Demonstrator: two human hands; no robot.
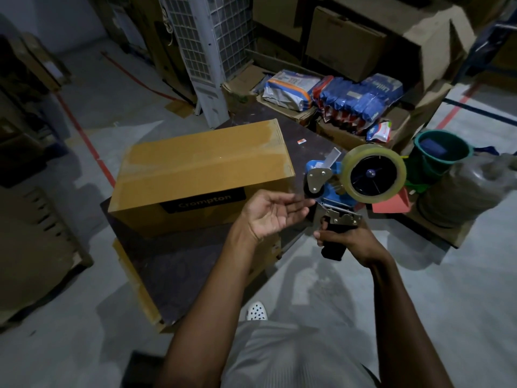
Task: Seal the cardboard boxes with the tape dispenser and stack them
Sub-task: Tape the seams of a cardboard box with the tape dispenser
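- Right hand (349, 242) wraps the tape dispenser (375, 175) handle; left hand (268, 217) is relaxed and empty, fingertips at its roller.
- Cardboard box (201, 163) sits just left of the dispenser — nearer the left hand, long axis crosswise.

Work surface is a dark brown board (173, 264), one corner pointing at me. A closed cardboard box (201, 166) lies flat on its far left part, with glossy tape along the top and a black Crompton label (204, 203) on the side facing me. A small orange-white scrap (301, 140) lies near the board's far right edge, apart from the box. The board rests on a second carton (131, 273), which shows under my near left edge. Below that is grey concrete floor (84, 345).
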